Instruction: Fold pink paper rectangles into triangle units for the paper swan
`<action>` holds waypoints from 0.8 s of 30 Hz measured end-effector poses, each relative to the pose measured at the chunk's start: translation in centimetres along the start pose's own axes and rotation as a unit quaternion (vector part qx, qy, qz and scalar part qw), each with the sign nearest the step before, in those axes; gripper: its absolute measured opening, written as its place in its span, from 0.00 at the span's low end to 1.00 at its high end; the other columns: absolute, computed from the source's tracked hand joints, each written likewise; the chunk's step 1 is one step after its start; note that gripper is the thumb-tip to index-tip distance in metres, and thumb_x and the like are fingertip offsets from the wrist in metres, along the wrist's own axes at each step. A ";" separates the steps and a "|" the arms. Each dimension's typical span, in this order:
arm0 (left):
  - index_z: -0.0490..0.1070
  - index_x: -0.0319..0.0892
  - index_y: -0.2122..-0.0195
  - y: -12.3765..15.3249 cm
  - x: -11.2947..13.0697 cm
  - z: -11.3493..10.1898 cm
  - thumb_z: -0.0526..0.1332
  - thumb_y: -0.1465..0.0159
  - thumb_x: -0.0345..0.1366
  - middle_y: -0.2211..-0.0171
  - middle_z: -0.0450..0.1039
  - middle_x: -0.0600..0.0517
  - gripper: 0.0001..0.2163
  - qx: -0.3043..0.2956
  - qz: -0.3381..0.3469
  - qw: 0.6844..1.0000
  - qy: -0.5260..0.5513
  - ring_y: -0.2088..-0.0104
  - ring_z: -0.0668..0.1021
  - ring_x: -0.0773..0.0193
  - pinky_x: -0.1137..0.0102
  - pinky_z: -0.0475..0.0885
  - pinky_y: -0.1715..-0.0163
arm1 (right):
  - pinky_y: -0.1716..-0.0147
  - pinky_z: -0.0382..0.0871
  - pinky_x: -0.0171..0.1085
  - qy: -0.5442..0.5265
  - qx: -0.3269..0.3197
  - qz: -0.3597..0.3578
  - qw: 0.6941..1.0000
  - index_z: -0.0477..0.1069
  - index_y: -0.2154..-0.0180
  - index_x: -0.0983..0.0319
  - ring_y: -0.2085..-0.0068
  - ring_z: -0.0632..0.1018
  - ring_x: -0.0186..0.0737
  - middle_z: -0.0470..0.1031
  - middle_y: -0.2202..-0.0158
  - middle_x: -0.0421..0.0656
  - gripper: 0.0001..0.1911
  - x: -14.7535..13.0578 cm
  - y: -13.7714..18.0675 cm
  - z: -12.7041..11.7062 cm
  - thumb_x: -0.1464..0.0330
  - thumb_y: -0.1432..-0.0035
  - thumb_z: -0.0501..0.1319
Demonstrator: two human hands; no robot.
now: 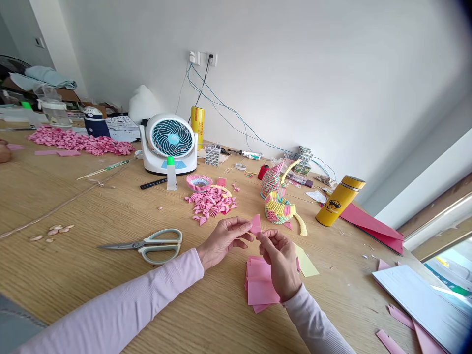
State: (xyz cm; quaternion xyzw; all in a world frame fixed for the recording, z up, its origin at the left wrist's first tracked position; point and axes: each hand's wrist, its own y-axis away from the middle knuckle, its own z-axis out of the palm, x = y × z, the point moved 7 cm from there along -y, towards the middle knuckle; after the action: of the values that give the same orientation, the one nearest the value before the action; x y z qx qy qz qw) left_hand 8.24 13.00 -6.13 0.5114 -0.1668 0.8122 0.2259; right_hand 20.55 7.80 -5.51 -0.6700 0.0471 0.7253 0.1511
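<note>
Between my two hands is a small folded piece of pink paper [255, 224], held up over the table. My left hand [226, 241] pinches its left side between thumb and forefinger, the other fingers loosely curled. My right hand [278, 258] grips the lower right corner with its fingertips. Below my right hand lies a stack of pink paper rectangles [260, 282], partly covered by it, with a pale yellow sheet [307, 260] beside. Farther back sits a pile of folded pink paper pieces [210, 201]. Two folded-paper models, a pink one [272, 181] and a yellow-rimmed one [279, 209], stand to the right.
Scissors [147, 246] lie left of my left hand. A white fan [171, 142], a green-capped glue bottle [171, 174] and a black pen [154, 183] are behind. At right stand a yellow flask [339, 201] and a white board [424, 305]. Another person's hand [4, 151] shows far left.
</note>
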 end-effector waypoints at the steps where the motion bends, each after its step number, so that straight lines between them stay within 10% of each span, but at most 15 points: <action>1: 0.74 0.38 0.64 0.0 0.1 -0.1 0.68 0.46 0.42 0.69 0.76 0.50 0.13 0.009 0.011 1.000 -0.012 0.69 0.78 0.67 0.77 0.69 0.75 | 0.84 0.48 0.28 -0.019 -0.002 0.011 1.000 0.64 0.74 0.62 0.83 0.58 0.25 0.64 0.84 0.34 0.14 0.1 0.1 0.2 0.61 0.48 0.66; 8: 0.71 0.38 0.64 0.0 0.6 -0.4 0.70 0.49 0.40 0.74 0.74 0.53 0.16 0.038 0.019 0.999 0.008 0.74 0.76 0.70 0.78 0.69 0.76 | 0.83 0.59 0.28 0.037 -0.077 -0.067 0.994 0.65 0.62 0.59 0.75 0.72 0.32 0.70 0.69 0.40 0.08 -1.6 0.1 0.7 0.66 0.45 0.60; 14: 0.72 0.37 0.66 0.1 -0.5 0.3 0.69 0.47 0.37 0.73 0.72 0.53 0.12 -0.019 -0.047 0.998 0.037 0.78 0.71 0.76 0.80 0.67 0.77 | 0.78 0.66 0.33 0.280 -0.079 -0.259 0.921 0.75 0.61 0.58 0.66 0.73 0.37 0.64 0.47 0.50 0.08 -4.3 0.5 0.6 0.67 0.44 0.61; 20: 0.73 0.37 0.68 0.3 -0.1 0.7 0.66 0.45 0.40 0.72 0.69 0.53 0.10 -0.012 -0.027 0.999 -0.018 0.75 0.71 0.72 0.78 0.68 0.79 | 0.80 0.60 0.33 0.321 -0.027 -0.207 0.924 0.74 0.70 0.60 0.79 0.67 0.33 0.71 0.79 0.39 0.10 -2.9 -0.3 -0.5 0.62 0.42 0.60; 24: 0.73 0.37 0.62 0.3 0.4 1.0 0.66 0.44 0.41 0.69 0.72 0.50 0.13 -0.027 0.023 0.994 -0.100 0.70 0.74 0.67 0.75 0.73 0.77 | 0.80 0.59 0.32 0.261 -0.042 -0.179 0.948 0.70 0.69 0.61 0.80 0.68 0.33 0.73 0.78 0.39 0.09 -2.6 -0.4 -0.3 0.61 0.43 0.61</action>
State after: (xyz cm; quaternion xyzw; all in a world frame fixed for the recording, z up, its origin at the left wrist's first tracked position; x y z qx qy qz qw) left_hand 8.64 12.29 -5.38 0.5796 -0.2219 0.7574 0.2028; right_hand 21.15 7.72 -2.95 -0.8392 -0.0658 0.4872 0.2324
